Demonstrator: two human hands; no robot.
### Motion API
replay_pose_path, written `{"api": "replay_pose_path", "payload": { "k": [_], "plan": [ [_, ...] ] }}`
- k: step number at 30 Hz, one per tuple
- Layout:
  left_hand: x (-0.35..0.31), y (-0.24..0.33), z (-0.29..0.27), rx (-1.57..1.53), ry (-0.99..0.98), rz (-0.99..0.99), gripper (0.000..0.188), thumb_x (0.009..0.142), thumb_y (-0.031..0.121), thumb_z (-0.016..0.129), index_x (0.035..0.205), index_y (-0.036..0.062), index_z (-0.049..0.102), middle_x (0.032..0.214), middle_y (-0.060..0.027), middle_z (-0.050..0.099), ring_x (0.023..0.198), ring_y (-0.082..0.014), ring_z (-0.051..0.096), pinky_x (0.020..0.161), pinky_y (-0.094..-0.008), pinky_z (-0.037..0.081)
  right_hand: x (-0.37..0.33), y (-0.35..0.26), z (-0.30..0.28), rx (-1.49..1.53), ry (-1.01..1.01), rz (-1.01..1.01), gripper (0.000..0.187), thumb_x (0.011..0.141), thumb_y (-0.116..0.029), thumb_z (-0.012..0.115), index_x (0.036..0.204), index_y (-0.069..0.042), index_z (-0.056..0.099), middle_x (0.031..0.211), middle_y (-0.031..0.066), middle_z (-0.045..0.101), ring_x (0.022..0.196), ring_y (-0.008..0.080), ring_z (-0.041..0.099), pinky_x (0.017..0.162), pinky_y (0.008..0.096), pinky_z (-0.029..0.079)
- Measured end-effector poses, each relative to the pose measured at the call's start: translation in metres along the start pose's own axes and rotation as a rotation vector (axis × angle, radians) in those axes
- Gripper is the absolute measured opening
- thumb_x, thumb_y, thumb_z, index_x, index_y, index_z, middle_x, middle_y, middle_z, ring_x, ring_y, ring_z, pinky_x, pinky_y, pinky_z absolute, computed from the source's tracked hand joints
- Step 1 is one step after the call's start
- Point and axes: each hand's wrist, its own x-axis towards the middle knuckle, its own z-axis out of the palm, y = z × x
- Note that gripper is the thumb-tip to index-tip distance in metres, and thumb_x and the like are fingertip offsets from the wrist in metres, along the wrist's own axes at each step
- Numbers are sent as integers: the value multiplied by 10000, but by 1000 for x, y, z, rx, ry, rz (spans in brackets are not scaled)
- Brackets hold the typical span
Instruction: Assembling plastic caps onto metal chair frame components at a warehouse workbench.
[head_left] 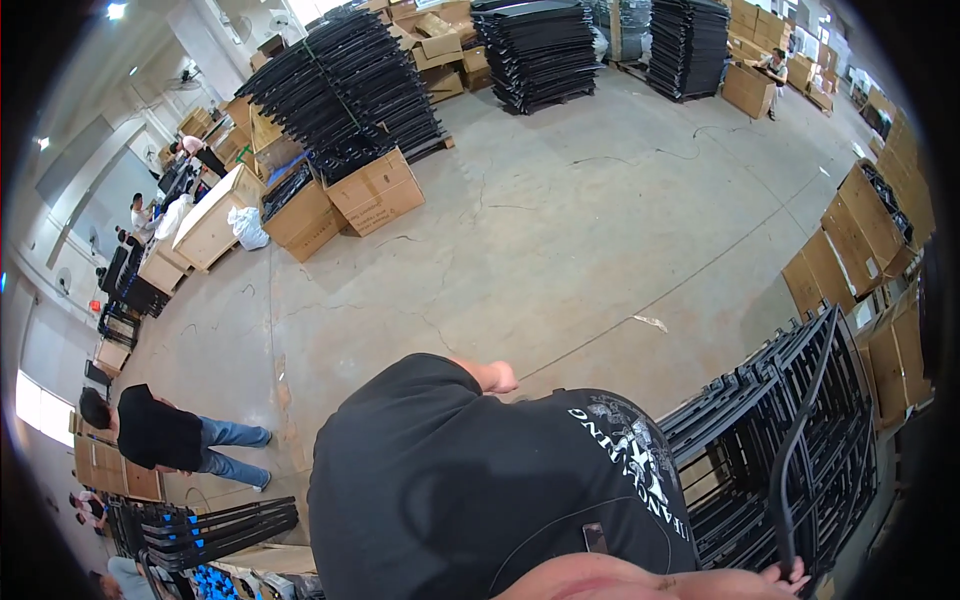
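At the lower right, my right hand point(788, 577) has its fingers closed around the lower end of a curved black metal tube point(797, 440). The tube rises along a stack of black metal frames point(745, 400), which stands close beside me; I cannot tell whether it is joined to them. My right forearm stretches across the lower edge to reach it. My left hand point(497, 377) shows past my black sleeve near the middle, over the concrete floor. Its fingers look curled in, and whatever they hold, if anything, is hidden by the hand and the shirt.
Cardboard boxes point(840, 245) line the right side. Tall stacks of black parts point(345, 85) stand at the back, with an open carton point(375, 192) before one. A person in jeans point(170, 430) stands at the left, near more black tubes point(220, 530). Other people work farther off.
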Motion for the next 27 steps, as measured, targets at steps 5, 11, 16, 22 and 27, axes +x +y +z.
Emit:
{"api": "replay_pose_path", "payload": {
  "k": [5,11,16,22,27],
  "plan": [
    [-17,-17,11,-52,14,-167,464,873,409,598,1060,11,747,1168,-226,700,1093,-384,668,947,-451,530,1,25,150,-122,65,114,370,1069,-121,462,715,-143,355,724,-5,327,721,164,343,801,322,356],
    [-33,-10,48,-208,102,-134,394,845,376,656,1014,35,760,1104,-200,727,1041,-362,688,920,-438,541,-19,95,238,-666,-252,-39,200,1017,-87,585,837,-84,498,676,2,425,573,95,395,540,263,383],
    [-43,-20,80,-699,141,-243,281,805,315,721,949,80,771,983,-142,754,920,-275,712,849,-397,560,-28,130,348,-979,-434,-152,119,991,-121,631,938,-66,539,651,-17,445,521,68,416,487,218,363],
    [-82,-109,154,-608,249,-98,313,836,341,661,949,69,768,956,-139,752,889,-293,711,827,-420,552,-62,155,408,-989,-558,-111,149,945,-161,639,917,-103,505,587,-30,390,440,73,397,401,233,350],
    [-76,-240,234,-322,186,-187,418,884,411,553,952,66,779,1042,-180,744,977,-359,705,864,-465,538,-244,177,544,-1104,-601,198,255,950,-53,615,1204,-32,595,709,39,525,569,126,466,522,308,424]
  ]
}}
